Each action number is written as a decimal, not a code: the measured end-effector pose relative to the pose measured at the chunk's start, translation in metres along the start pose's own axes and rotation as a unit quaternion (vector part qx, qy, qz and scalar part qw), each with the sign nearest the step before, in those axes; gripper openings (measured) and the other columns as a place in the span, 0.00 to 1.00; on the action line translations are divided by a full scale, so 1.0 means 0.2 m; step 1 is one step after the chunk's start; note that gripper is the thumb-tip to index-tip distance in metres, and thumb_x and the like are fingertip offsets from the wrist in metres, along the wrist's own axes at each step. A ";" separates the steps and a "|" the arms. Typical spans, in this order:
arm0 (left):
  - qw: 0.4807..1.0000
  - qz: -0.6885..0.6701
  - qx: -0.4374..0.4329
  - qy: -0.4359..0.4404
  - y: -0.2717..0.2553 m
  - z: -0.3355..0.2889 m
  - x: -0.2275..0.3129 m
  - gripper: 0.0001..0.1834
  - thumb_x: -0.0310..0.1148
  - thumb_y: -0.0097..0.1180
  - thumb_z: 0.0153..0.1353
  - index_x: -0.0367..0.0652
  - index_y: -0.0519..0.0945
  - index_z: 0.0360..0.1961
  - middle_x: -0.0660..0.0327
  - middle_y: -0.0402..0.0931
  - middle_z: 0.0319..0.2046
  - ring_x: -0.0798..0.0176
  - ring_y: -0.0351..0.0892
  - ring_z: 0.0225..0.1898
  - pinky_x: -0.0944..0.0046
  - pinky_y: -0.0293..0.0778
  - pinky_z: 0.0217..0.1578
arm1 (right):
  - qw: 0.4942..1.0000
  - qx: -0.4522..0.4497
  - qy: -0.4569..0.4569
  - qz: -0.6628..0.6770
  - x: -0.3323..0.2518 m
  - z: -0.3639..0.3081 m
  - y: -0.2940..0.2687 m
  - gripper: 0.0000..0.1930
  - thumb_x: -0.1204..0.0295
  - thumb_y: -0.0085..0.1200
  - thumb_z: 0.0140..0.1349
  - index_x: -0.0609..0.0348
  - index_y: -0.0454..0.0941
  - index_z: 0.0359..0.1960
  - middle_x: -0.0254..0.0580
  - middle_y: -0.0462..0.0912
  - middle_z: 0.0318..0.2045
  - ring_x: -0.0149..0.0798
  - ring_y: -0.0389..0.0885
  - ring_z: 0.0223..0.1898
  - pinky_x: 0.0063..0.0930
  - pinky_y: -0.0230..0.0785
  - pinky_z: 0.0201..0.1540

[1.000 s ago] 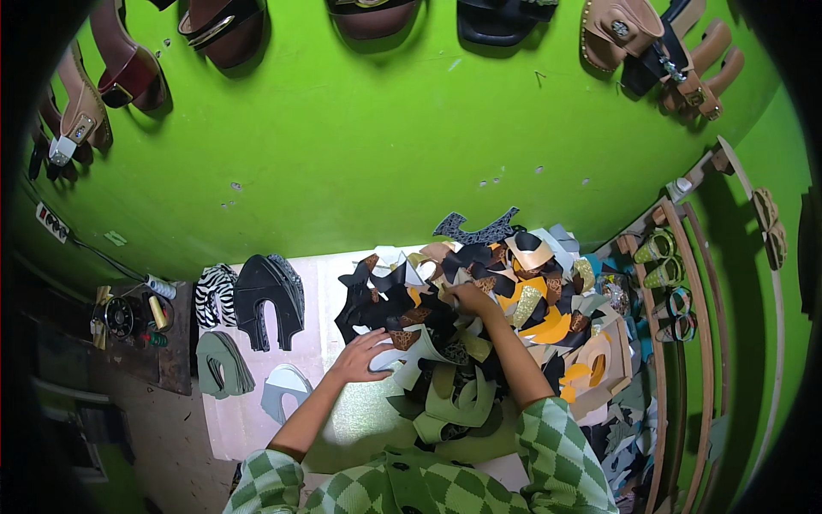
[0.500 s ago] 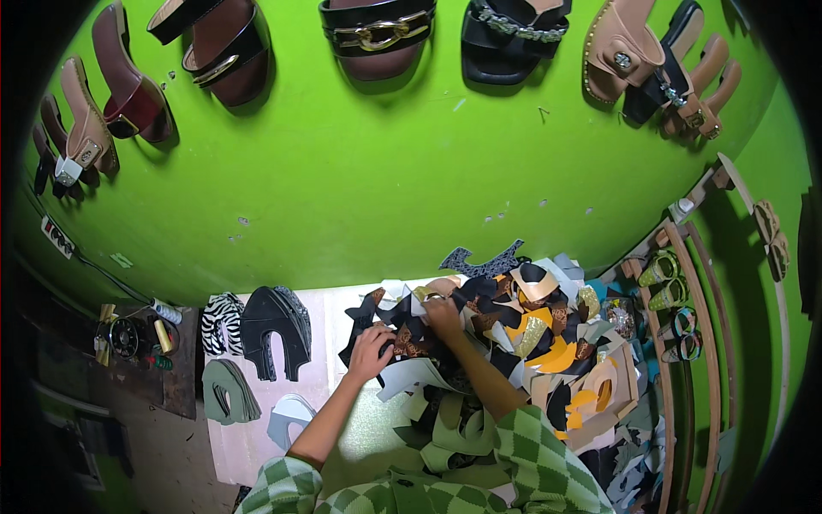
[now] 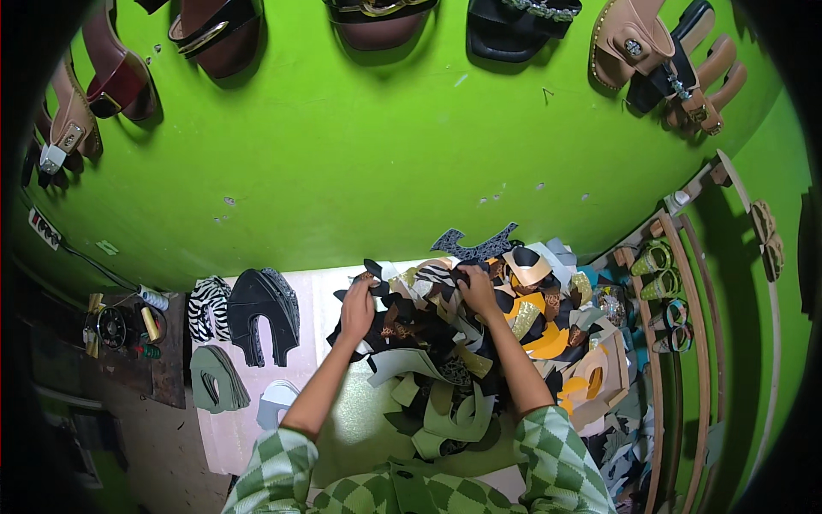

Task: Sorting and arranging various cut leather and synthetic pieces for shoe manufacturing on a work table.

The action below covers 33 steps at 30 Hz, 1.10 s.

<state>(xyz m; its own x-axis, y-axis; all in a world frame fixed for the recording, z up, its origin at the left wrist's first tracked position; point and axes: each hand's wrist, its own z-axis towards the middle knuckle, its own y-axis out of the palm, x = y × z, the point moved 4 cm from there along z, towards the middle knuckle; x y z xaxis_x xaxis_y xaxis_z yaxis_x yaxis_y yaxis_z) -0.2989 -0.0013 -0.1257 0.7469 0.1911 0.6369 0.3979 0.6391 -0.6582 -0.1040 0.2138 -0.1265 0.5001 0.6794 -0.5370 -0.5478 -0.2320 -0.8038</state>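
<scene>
A heap of cut scraps (image 3: 411,300) in black, leopard print, zebra print and gold lies on the table before me. My left hand (image 3: 357,304) is at the heap's left edge, its fingers bent around dark and leopard-print scraps (image 3: 370,271). At the far side, my right hand (image 3: 479,291) has its fingers curled over a black scrap (image 3: 462,272); the fingertips are partly hidden. Nearer to me lie a pale grey strip (image 3: 402,365) and sage-green cut pieces (image 3: 462,417).
Stacked U-shaped pieces stand at the left: zebra-print (image 3: 208,307), black (image 3: 264,317), green (image 3: 218,379) and white (image 3: 278,401). More scraps with orange pieces (image 3: 548,343) pile up at the right, beside a wooden rack (image 3: 693,343). Sandals (image 3: 522,30) hang on the green wall (image 3: 368,163).
My hands have spread apart: the left moved up and slightly left, the right moved right. A zebra-print scrap now shows between them. The view has shifted slightly.
</scene>
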 end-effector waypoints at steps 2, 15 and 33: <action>0.997 0.061 -0.048 0.019 0.06 0.13 0.00 0.16 0.25 0.50 0.54 0.42 0.72 0.46 0.54 0.73 0.46 0.53 0.72 0.48 0.55 0.67 0.49 | 1.000 -0.020 0.012 -0.018 -0.09 0.00 -0.01 0.19 0.73 0.50 0.51 0.53 0.71 0.48 0.43 0.73 0.42 0.49 0.69 0.48 0.46 0.63 0.47; 0.980 0.148 -0.099 -0.087 0.23 0.17 -0.20 0.07 0.31 0.56 0.50 0.51 0.82 0.31 0.60 0.78 0.33 0.56 0.77 0.38 0.56 0.68 0.41 | 0.961 -0.134 -0.222 -0.096 -0.09 0.05 0.36 0.17 0.78 0.56 0.40 0.44 0.79 0.34 0.27 0.77 0.38 0.36 0.70 0.46 0.46 0.51 0.54; 0.968 0.146 -0.198 -0.056 0.16 0.10 -0.21 0.24 0.38 0.56 0.48 0.53 0.74 0.49 0.62 0.71 0.49 0.52 0.66 0.51 0.52 0.62 0.52 | 1.000 -0.005 -0.023 0.014 -0.02 -0.07 -0.22 0.26 0.64 0.55 0.52 0.54 0.66 0.54 0.48 0.75 0.43 0.48 0.74 0.45 0.41 0.67 0.45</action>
<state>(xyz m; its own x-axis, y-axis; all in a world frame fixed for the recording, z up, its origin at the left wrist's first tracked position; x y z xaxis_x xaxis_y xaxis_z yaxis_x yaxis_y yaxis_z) -0.3281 0.0267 -0.1661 0.8047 0.4139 0.4256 0.3684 0.2140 -0.9047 -0.0722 0.2105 -0.0918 0.4535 0.7034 -0.5474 -0.5542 -0.2584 -0.7913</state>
